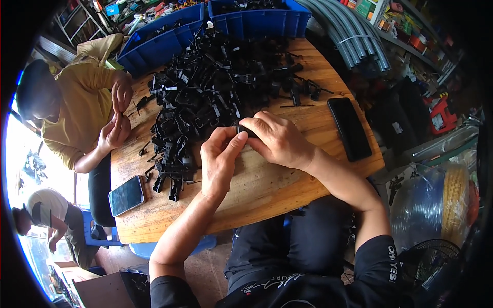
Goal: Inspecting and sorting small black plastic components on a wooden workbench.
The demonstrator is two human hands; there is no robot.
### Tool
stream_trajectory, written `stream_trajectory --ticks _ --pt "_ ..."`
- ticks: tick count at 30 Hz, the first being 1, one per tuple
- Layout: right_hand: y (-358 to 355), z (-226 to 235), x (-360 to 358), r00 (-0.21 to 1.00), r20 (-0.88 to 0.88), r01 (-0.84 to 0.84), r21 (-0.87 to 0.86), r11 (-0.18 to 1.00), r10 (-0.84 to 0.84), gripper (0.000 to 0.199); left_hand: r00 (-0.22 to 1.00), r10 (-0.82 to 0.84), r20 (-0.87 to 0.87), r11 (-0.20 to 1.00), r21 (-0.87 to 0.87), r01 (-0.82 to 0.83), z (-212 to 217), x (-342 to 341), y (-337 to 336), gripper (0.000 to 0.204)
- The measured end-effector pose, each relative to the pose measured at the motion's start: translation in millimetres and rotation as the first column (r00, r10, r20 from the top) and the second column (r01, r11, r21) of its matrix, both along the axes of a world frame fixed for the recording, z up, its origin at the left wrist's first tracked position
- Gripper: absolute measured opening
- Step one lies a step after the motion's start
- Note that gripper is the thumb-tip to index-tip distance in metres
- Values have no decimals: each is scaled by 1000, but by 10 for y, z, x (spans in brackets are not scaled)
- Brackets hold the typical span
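Observation:
My left hand (222, 154) and my right hand (277, 137) meet over the wooden table (257, 190), in front of a large heap of black plastic parts (205, 87). Between my closed fingertips sits a small black plastic part (247, 131), gripped from both sides. Most of it is hidden by the fingers, so its exact kind does not show. Loose black parts (172, 164) from the heap lie just left of my left wrist.
Two blue bins (162, 43) (257, 20) holding black parts stand at the far edge. One phone (127, 196) lies at the left, another black phone (349, 128) at the right. A co-worker in a yellow top (82, 108) sits at the left, hands together. Grey coiled hoses (349, 31) are beyond.

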State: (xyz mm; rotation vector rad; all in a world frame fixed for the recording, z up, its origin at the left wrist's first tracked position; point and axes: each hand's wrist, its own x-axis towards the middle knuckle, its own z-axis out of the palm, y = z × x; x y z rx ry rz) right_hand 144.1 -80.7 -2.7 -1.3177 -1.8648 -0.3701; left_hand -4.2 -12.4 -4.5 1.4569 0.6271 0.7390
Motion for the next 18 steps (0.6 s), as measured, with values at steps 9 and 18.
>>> stream_trajectory --ticks 9,18 --pt "3 134 159 985 -133 -129 -157 979 109 40 970 35 241 987 -158 3 -62 45 150 9" --pt "-90 169 249 939 -342 -164 -563 810 -47 18 957 5 291 891 -436 128 -16 -15 236 24"
